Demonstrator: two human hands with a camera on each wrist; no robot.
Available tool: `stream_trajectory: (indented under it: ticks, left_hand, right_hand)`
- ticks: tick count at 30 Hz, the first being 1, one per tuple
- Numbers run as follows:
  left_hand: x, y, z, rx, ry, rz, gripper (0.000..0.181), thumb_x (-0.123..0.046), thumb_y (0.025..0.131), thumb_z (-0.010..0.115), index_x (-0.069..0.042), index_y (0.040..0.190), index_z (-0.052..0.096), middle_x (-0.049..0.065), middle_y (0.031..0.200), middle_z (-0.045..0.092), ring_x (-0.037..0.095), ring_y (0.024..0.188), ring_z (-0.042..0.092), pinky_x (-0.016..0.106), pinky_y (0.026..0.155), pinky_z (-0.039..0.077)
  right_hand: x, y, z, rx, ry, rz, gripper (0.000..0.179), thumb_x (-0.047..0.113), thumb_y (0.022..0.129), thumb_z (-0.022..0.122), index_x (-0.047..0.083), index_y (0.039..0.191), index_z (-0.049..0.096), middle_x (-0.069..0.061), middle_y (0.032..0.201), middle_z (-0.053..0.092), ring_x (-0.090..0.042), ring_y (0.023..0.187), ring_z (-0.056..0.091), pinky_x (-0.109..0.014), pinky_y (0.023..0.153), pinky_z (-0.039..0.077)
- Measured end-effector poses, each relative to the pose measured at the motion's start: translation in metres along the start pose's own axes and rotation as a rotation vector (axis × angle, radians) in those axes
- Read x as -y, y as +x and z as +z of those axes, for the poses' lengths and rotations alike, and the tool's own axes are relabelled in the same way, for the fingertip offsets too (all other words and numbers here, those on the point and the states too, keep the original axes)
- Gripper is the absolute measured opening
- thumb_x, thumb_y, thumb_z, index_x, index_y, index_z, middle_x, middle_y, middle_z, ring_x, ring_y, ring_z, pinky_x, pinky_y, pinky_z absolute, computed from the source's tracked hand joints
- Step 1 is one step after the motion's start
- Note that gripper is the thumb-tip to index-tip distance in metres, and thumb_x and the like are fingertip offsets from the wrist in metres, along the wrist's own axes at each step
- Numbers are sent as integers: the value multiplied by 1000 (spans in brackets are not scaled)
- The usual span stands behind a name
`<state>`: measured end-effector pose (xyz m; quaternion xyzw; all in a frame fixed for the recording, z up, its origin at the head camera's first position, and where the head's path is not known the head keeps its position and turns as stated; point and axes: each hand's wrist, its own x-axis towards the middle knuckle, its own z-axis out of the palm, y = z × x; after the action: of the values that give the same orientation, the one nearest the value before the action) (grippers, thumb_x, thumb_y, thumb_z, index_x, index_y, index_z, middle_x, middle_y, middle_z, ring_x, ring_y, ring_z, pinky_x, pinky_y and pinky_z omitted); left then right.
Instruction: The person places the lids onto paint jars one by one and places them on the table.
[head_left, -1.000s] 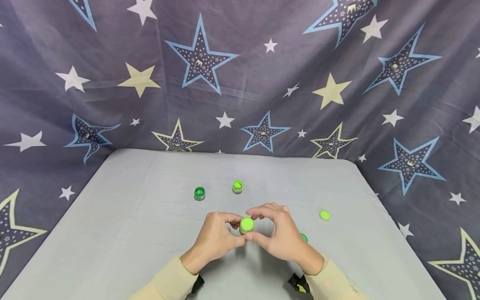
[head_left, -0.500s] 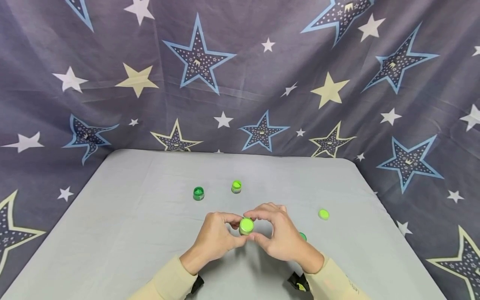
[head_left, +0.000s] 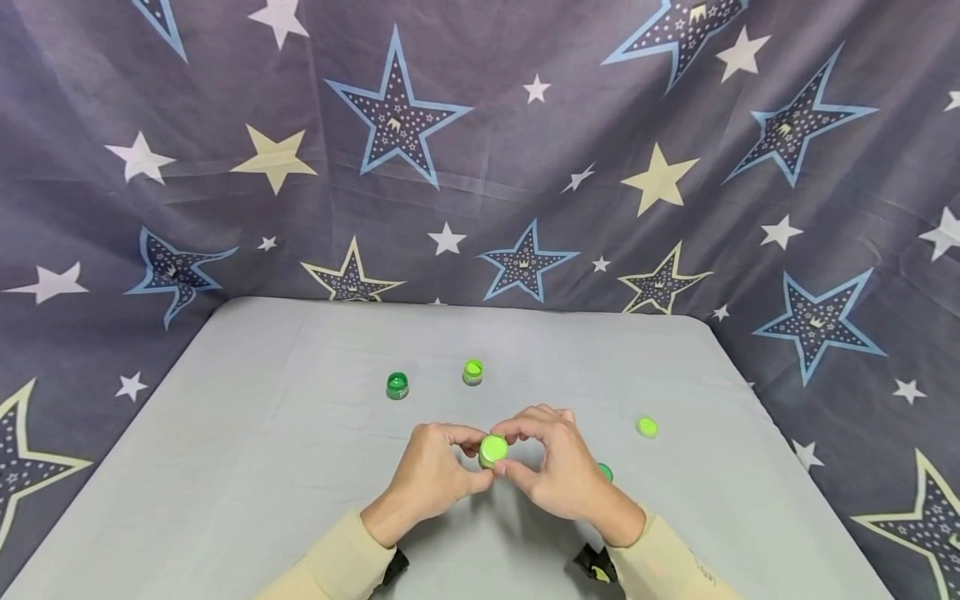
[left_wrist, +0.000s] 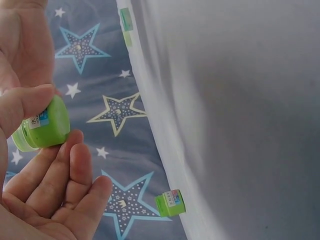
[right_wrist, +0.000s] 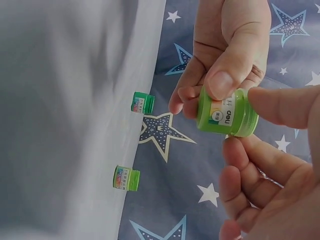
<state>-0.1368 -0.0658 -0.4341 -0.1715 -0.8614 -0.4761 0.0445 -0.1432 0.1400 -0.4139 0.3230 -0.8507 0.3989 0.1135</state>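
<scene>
Over the front middle of the table, both hands meet at a small light green paint jar (head_left: 493,451) with its lid (right_wrist: 246,115) at the top end. My left hand (head_left: 431,468) grips the jar body between thumb and fingers, with the thumb over the label in the right wrist view. From the other side, my right hand (head_left: 557,467) pinches the lid end with thumb and index finger. Farther back stand an uncapped dark green paint jar (head_left: 397,386) and an uncapped light green paint jar (head_left: 472,372).
A light green lid (head_left: 647,427) lies on the right of the grey-covered table (head_left: 300,358). Beside my right wrist a dark green lid (head_left: 605,472) is partly hidden. A star-patterned curtain (head_left: 480,192) hangs behind the table.
My right index finger has come in from slightly apart to the jar's rim. The jar and left hand stay almost in place.
</scene>
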Motion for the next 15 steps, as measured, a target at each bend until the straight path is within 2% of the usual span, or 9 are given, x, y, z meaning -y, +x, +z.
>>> stream_trajectory:
  ticks: [8,15]
  left_hand:
    - [0,0,0,-3,-10,3,24,-14,72,91,-21,94,82,-16,78,69,20,80,66,24,64,49]
    - [0,0,1,-9,-20,-4,24,-12,72,91,-22,92,82,-16,77,68,21,79,65,24,64,48]
  right_hand:
    - [1,-1,2,-53,-47,-2,29,20,74,93,23,98,75,17,88,66,-4,89,56,-35,81,28]
    - [2,-1,4,-79,-65,7,28,25,74,93,24,94,73,17,85,66,-9,86,58,-35,81,28]
